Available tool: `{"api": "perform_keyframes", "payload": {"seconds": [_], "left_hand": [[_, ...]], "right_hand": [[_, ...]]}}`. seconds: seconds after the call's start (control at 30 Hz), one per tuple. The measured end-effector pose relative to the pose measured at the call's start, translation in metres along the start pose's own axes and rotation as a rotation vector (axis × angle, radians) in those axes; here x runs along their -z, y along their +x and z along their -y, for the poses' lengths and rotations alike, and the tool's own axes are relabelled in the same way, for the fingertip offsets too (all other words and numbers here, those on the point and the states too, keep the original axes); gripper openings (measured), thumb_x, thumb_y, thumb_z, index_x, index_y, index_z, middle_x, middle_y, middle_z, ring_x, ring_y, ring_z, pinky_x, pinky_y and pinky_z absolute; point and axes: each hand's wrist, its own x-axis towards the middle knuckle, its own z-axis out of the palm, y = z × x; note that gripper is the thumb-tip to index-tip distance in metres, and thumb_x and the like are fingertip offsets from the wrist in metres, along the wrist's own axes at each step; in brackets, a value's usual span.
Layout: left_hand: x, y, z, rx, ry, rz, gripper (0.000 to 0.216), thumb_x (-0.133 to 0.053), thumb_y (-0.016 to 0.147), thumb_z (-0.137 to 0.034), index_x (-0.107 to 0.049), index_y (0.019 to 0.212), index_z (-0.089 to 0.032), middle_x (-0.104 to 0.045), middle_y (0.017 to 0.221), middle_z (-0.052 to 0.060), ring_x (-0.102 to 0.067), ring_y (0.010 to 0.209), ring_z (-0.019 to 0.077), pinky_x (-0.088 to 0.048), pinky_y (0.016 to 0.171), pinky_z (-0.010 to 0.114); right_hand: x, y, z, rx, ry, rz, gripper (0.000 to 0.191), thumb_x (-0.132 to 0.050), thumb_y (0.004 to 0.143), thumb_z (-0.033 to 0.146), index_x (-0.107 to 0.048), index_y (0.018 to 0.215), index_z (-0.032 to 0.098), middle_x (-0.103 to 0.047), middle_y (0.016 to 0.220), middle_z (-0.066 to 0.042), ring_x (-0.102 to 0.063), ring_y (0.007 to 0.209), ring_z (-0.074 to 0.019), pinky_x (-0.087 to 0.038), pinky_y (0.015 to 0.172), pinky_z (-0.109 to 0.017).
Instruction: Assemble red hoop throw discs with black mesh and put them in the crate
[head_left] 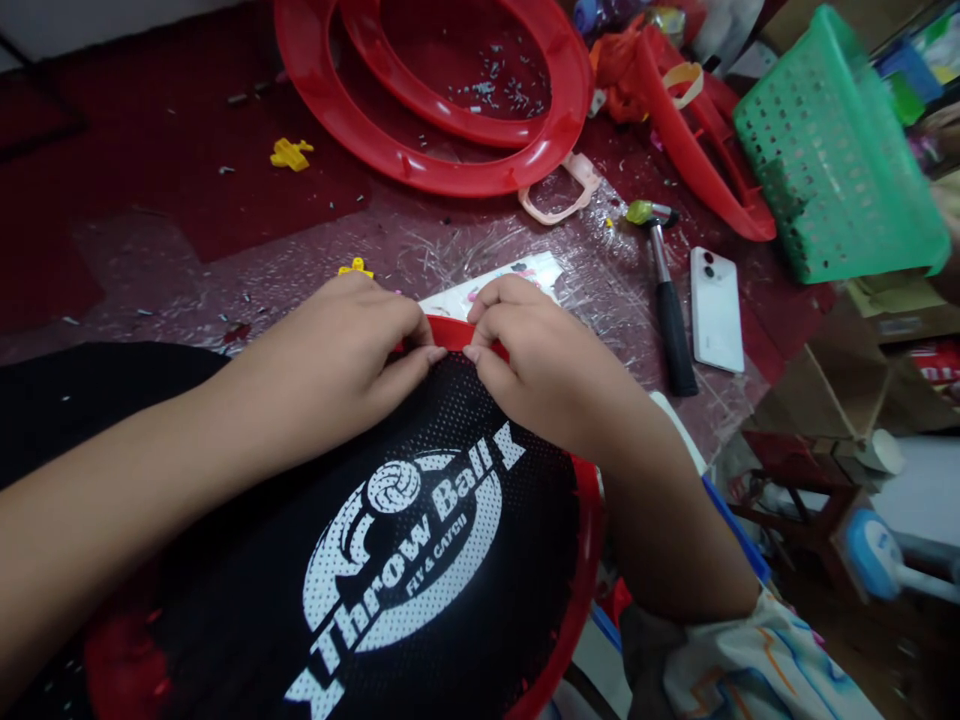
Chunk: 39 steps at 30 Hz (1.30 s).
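Observation:
A black mesh fabric (pixel 450 400) printed with a white "Throw Ball" logo lies across a red plastic ring (pixel 589 520) in front of me. My left hand (pixel 367 335) pinches the fabric's edge at the far side of the ring. Close beside it, my right hand (pixel 517 345) pinches the same edge, thumb and fingers together. A short stretch of red rim shows between the two hands. Just beyond them lies a white printed sheet (pixel 487 285), partly covered by my fingers.
Loose red rings (pixel 450 175) lie at the back of the table. To the right are a hammer (pixel 667 300), a white phone (pixel 716 310), a red plastic frame (pixel 701 140) and a green basket (pixel 840 170). Yellow plastic pieces (pixel 290 154) and small metal bits (pixel 499 85) are scattered about.

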Motion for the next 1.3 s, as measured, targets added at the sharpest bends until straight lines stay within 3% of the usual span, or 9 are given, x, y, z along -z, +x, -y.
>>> {"api": "perform_keyframes", "payload": {"seconds": [0.33,0.53,0.63,0.73,0.83,0.97,1.13,1.3], "left_hand": [[-0.003,0.003,0.002,0.085,0.034,0.026,0.027,-0.041,0.086,-0.041,-0.052,0.069,-0.023,-0.059,0.065,0.004,-0.051,0.069,0.0219,-0.04,0.072,0.038],[0.002,0.0,0.005,0.091,0.005,0.021,0.028,-0.039,0.085,-0.042,-0.053,0.07,-0.023,-0.058,0.067,0.005,-0.05,0.071,0.0228,-0.037,0.069,0.038],[0.012,-0.005,0.006,0.146,0.057,0.085,0.029,-0.037,0.086,-0.043,-0.053,0.072,-0.024,-0.057,0.067,0.006,-0.049,0.071,0.0247,-0.036,0.065,0.04],[0.019,-0.008,0.003,0.174,0.164,0.121,0.03,-0.036,0.087,-0.042,-0.044,0.063,-0.024,-0.05,0.06,0.005,-0.044,0.065,0.0233,-0.034,0.061,0.04],[0.019,-0.008,0.0,0.111,0.255,0.084,0.032,-0.033,0.089,-0.042,-0.048,0.068,-0.023,-0.053,0.066,0.007,-0.047,0.071,0.0249,-0.038,0.068,0.043],[0.008,-0.004,0.002,-0.074,0.079,0.03,0.035,-0.034,0.092,-0.038,-0.062,0.087,-0.017,-0.063,0.089,0.01,-0.056,0.088,0.0252,-0.042,0.085,0.042],[0.001,0.0,0.009,-0.09,0.021,0.056,0.033,-0.04,0.09,-0.039,-0.064,0.083,-0.019,-0.064,0.078,0.006,-0.056,0.082,0.0241,-0.04,0.083,0.041],[0.001,0.0,0.009,-0.077,0.032,0.015,0.03,-0.039,0.089,-0.035,-0.061,0.075,-0.019,-0.06,0.07,0.005,-0.051,0.074,0.0222,-0.038,0.081,0.04]], "right_hand": [[-0.014,0.002,0.0,0.009,-0.069,-0.074,0.018,-0.044,0.086,0.006,-0.058,0.08,0.014,-0.057,0.11,-0.013,-0.056,0.099,-0.0216,-0.045,0.089,-0.036],[0.0,0.004,-0.01,0.012,0.074,-0.069,0.019,-0.051,0.084,0.007,-0.058,0.068,0.016,-0.06,0.095,-0.008,-0.058,0.093,-0.0182,-0.044,0.088,-0.032],[0.006,0.002,-0.014,0.005,0.063,-0.022,0.018,-0.056,0.082,0.009,-0.062,0.067,0.015,-0.062,0.092,-0.007,-0.058,0.091,-0.018,-0.044,0.087,-0.032],[0.005,-0.001,-0.01,0.022,0.044,0.05,0.013,-0.061,0.083,0.012,-0.066,0.072,0.015,-0.062,0.1,-0.008,-0.058,0.093,-0.0184,-0.044,0.088,-0.033],[0.0,-0.001,-0.004,0.038,0.037,0.063,0.012,-0.063,0.082,0.01,-0.065,0.071,0.015,-0.061,0.108,-0.009,-0.058,0.095,-0.0183,-0.044,0.088,-0.033],[-0.005,0.001,-0.003,0.023,0.061,-0.012,0.017,-0.063,0.08,0.008,-0.06,0.065,0.015,-0.062,0.1,-0.008,-0.058,0.095,-0.0185,-0.044,0.089,-0.033],[-0.011,0.007,-0.011,0.087,0.149,-0.131,0.021,-0.057,0.08,0.007,-0.054,0.061,0.017,-0.061,0.086,-0.005,-0.058,0.091,-0.0183,-0.044,0.086,-0.032],[-0.016,0.01,-0.012,0.062,0.188,-0.151,0.021,-0.053,0.079,0.006,-0.051,0.063,0.019,-0.061,0.087,-0.007,-0.058,0.091,-0.019,-0.044,0.086,-0.033]]}}
